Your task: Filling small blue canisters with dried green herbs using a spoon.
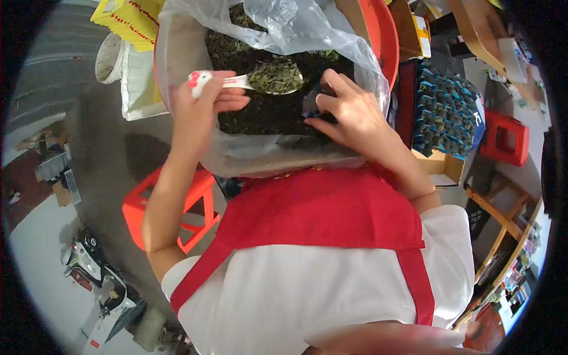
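Note:
My left hand [206,95] grips a white spoon [239,82] by its handle, which has a cartoon cat head with a pink bow. Dried green leaves, perhaps tea [276,76], are heaped in its bowl. My right hand [350,108] is curled around a small translucent plastic pouch [312,104], mostly hidden by the fingers; the spoon's tip points towards it. Below both hands lies a mass of dark dried leaves [266,117] inside a large clear plastic bag [284,153]. The bag lines a container with a red rim [382,40].
Yellow packets [133,22] and a white box [140,86] stand on the left. To the right, several dark pouches with blue edges [446,111] are packed together near a cardboard box [439,166]. Red plastic stools [166,206] are on both sides. A scooter [100,275] is parked lower left.

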### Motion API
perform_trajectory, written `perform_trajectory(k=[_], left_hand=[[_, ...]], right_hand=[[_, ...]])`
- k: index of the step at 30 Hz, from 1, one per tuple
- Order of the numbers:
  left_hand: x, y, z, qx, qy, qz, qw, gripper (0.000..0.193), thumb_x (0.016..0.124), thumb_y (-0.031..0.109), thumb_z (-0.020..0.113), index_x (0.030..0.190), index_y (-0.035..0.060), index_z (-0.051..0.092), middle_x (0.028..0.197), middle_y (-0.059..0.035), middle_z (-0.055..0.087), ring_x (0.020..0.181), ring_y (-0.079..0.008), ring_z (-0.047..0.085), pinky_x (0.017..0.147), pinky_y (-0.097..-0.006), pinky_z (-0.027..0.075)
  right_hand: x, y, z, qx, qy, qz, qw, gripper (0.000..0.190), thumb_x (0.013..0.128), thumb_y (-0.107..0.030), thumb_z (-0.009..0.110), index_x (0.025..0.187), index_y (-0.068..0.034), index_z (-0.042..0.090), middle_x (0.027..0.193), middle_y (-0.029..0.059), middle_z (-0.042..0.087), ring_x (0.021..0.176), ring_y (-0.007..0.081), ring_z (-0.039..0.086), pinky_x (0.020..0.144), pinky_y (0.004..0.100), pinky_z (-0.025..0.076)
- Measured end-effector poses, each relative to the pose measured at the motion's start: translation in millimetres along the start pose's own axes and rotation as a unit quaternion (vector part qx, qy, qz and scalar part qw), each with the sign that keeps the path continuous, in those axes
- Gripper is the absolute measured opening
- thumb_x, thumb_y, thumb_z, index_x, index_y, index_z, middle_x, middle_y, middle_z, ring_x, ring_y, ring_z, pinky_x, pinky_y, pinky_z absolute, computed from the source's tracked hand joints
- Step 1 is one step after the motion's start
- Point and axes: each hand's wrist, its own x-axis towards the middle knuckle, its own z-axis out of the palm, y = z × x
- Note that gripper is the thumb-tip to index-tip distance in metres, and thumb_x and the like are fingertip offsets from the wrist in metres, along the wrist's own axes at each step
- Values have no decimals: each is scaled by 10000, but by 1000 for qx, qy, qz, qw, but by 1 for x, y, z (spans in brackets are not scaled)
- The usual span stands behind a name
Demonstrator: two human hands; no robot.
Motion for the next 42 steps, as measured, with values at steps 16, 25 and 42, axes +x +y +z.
perform_trajectory(k=[16, 25, 42], left_hand=[[-26, 37, 29, 259, -56, 79, 961, 152, 934, 137, 535, 952, 16, 625, 715, -102, 662, 589, -166, 655, 554, -292, 536], [-12, 55, 61, 470, -49, 330, 817, 75, 788, 102, 613, 790, 27, 612, 636, -170, 614, 599, -344, 639, 556, -406, 487], [-28, 63, 36, 383, -56, 333, 860, 30, 822, 91, 602, 823, 65, 618, 564, -19, 545, 515, -84, 538, 496, -278, 432]], right_hand=[[-6, -8, 13, 37, -23, -10, 999, 297, 726, -137, 769, 913, -52, 555, 1096, 98, 557, 875, 310, 620, 676, 391, 532], [-8, -8, 14, 43, 11, 6, 999, 283, 725, -119, 774, 901, -43, 566, 1073, 104, 582, 872, 313, 621, 685, 380, 534], [-16, -6, 8, 48, 52, 19, 997, 343, 682, -105, 805, 896, -41, 545, 1042, 101, 583, 848, 304, 618, 685, 361, 526]])
